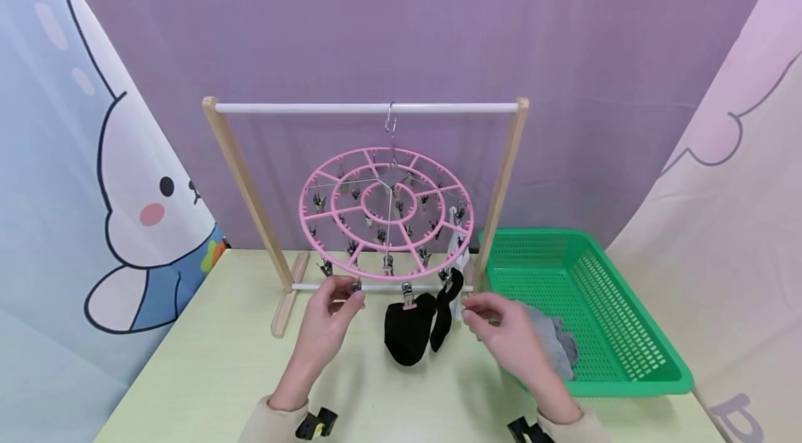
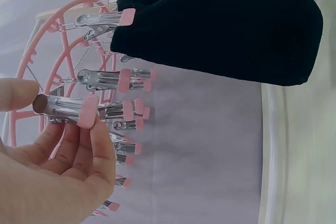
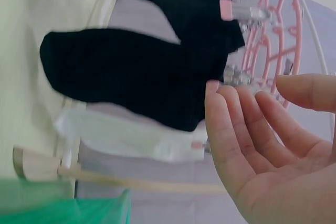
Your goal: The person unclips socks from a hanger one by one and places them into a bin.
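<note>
A round pink drying rack (image 1: 386,279) with several metal clips hangs by a hook from a bar. My left hand (image 1: 328,314) holds a pink-tipped metal clip (image 2: 65,108) at its front edge, thumb on one side and fingers on the other. No cloth shows in that clip. To its right, two black socks (image 1: 407,333) hang from clips, and a whitish sock (image 3: 131,137) hangs behind them. My right hand (image 1: 507,335) is beside the right-hand black sock, thumb apart from the loosely bent fingers, with nothing seen between them. Its fingertips are near that sock's clip.
A wooden stand with a white top bar (image 1: 301,109) carries the rack on a pale table (image 1: 188,359). At the right is a green basket (image 1: 679,380) with grey cloth (image 1: 551,335) at its near left. Purple fabric (image 1: 388,25) hangs behind.
</note>
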A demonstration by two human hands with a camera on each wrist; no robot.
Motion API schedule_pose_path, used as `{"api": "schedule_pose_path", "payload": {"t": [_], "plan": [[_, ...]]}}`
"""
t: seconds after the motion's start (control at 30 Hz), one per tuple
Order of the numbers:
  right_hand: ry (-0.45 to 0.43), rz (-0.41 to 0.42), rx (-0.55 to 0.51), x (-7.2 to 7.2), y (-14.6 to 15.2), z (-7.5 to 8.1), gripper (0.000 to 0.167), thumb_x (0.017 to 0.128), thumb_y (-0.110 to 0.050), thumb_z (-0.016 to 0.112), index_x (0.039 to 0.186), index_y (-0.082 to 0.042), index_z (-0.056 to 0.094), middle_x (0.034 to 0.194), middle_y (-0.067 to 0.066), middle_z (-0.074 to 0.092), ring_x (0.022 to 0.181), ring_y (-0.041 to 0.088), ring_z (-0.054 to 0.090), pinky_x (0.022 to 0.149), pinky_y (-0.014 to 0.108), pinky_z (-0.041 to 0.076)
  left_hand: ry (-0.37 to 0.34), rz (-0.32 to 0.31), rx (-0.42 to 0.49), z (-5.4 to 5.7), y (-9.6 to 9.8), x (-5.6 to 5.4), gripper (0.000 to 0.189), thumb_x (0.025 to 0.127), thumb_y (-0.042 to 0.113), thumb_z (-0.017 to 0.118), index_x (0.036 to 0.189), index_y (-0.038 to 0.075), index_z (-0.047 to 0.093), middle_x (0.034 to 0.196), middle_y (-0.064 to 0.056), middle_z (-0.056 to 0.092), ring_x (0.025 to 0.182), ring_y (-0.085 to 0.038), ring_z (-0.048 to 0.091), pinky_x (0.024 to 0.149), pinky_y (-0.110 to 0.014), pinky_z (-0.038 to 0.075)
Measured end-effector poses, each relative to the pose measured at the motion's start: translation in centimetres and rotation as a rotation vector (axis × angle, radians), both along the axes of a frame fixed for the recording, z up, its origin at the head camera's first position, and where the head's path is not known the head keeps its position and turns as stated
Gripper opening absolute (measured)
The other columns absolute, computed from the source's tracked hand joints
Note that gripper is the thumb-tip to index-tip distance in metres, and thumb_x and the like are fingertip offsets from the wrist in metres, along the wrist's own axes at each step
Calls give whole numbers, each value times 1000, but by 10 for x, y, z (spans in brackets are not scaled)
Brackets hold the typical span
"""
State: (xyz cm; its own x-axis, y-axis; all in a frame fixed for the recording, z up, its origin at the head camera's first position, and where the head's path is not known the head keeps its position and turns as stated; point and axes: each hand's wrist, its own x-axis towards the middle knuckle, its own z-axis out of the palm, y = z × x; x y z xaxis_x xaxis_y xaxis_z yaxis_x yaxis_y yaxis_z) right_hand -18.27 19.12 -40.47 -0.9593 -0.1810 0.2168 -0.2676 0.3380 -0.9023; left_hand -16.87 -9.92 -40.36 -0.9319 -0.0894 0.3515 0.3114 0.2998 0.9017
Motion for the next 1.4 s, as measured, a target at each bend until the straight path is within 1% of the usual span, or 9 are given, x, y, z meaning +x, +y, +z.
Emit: {"api": "schedule_pose_path", "payload": {"t": [0.23,0.4,0.57,0.7,0.8,0.93,1.17,1.27,1.4], "plan": [[10,30,-2,-1,-22,-4,21,94,-7,72,114,-6,73,99,0,71,93,15,67,83,30,56,11,-6,-2,0,0,-1,21,98,9,66,116,-2,62,100,-10,66,91,-21,65,81,-27,55],[7,17,3,-1,-31,-6,23,92,-3,73,115,-6,73,98,-1,71,93,17,68,82,27,57,14,-14,-4,-1,1,-1,21,99,10,66,116,-2,62,100,-10,66,91,-21,65,81,-27,55],[34,34,31,-2,-36,-5,25,93,-6,72,118,-5,72,98,0,70,93,18,67,82,30,57,11,-15,-14,-1,2,0,21,98,10,67,115,-2,62,99,-9,66,90,-20,65,80,-27,55],[33,67,61,-4,-40,-6,29,93,-7,71,122,-4,70,95,0,69,88,17,65,74,29,54,8,-17,-12,-2,3,1,20,98,9,66,114,-3,62,98,-9,66,89,-20,65,79,-27,55],[32,99,59,-7,-42,-8,35,92,-7,71,127,-2,67,90,1,68,84,17,65,68,27,53,8,-21,-3,-1,4,2,20,98,9,66,114,-3,62,98,-9,65,89,-20,65,79,-27,55],[41,130,45,-9,-45,-11,38,91,-5,72,127,2,65,87,3,67,81,19,64,67,26,53,8,-26,4,0,4,3,20,98,10,66,114,-2,62,99,-10,65,89,-20,65,80,-27,55],[9,144,16,-12,-49,-11,46,91,-6,72,134,3,59,84,5,66,72,22,65,61,27,54,29,-31,-5,1,3,2,19,98,9,66,113,-1,62,100,-10,65,89,-20,65,80,-27,55],[-13,161,15,-11,-50,-11,43,92,-7,72,132,4,60,85,6,66,70,22,65,60,27,55,36,-35,-9,2,2,2,18,98,9,67,112,-1,63,99,-9,65,88,-19,65,79,-27,56],[-15,167,37,-9,-50,-13,33,91,-8,72,122,2,66,88,5,65,77,19,63,63,27,54,39,-25,-14,-1,2,3,15,98,8,67,110,-1,63,98,-9,65,87,-19,66,79,-27,56]]}}
